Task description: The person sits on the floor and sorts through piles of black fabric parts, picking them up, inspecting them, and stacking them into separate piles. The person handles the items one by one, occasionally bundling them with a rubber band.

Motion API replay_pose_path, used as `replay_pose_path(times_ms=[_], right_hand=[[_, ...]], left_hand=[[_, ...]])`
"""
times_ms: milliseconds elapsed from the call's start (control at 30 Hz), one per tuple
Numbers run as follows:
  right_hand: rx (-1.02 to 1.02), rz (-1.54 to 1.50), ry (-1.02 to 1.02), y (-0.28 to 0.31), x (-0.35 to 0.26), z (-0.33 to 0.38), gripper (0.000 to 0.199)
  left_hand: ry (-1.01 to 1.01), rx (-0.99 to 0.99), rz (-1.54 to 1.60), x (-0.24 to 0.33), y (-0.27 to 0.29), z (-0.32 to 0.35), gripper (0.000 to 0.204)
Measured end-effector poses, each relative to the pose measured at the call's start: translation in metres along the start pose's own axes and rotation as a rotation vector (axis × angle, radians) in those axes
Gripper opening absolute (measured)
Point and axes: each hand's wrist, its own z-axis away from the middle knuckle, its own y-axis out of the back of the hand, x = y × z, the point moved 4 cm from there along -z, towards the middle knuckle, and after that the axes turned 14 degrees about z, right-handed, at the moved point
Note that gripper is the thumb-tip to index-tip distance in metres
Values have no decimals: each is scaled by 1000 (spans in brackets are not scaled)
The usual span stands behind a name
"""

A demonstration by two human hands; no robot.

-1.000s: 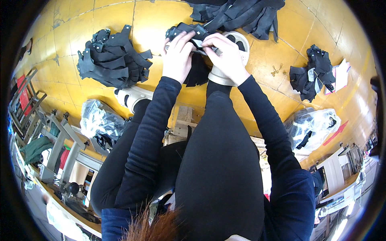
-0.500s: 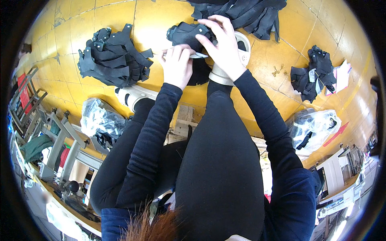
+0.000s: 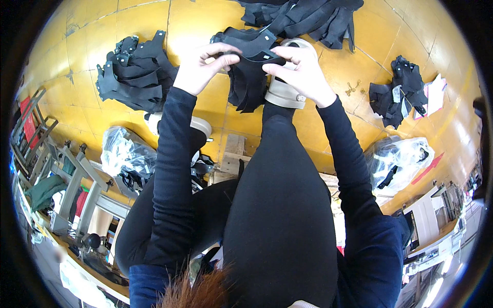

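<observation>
hands met above the knee: the left hand (image 3: 197, 72) and the right hand (image 3: 298, 72) each had fingers pinched shut on the same bundle of black fabric pieces (image 3: 246, 66), held in the air over the yellow floor (image 3: 328, 118), its loose ends drooping toward a pale shoe (image 3: 282, 92); the work looked to be somewhere in the middle, judging by how the piles lay; one stack of black pieces (image 3: 133, 74) sat fanned out to the left, another dark heap (image 3: 303, 15) lay beyond the hands, a smaller pile with white tags (image 3: 398, 95) lay well apart to the right; two clear plastic bags (image 3: 395, 161) held more dark pieces, seemingly not yet emptied; the pieces looked soft, matte and limp, cut as flat strips with small pale tags; the bags were crinkled and glossy; the floor was hard, scuffed, with seams.
</observation>
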Motion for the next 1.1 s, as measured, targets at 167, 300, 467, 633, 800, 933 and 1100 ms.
replay_pose_path(times_ms=[167, 300, 467, 633, 800, 933, 1100], right_hand=[[-174, -50, 179, -6, -1, -9, 21], [-387, 82, 228, -26, -8, 1, 21], [-595, -102, 145, -25, -40, 22, 22], [-127, -145, 131, 43, -57, 23, 24], [632, -517, 115, 126, -13, -21, 17], [1026, 396, 43, 127, -8, -26, 42], [428, 325, 275, 55, -16, -29, 20]], left_hand=[[45, -119, 92, -20, -12, -17, 50], [-13, 56, -235, -38, -21, -20, 24], [-201, 238, -664, -40, -38, -17, 17], [-462, 418, -854, -29, -48, -18, 55], [-531, 366, -959, -25, -46, -13, 60], [-656, 324, -1021, -26, -46, -6, 56], [-645, 353, -1123, -34, -45, 1, 49]])
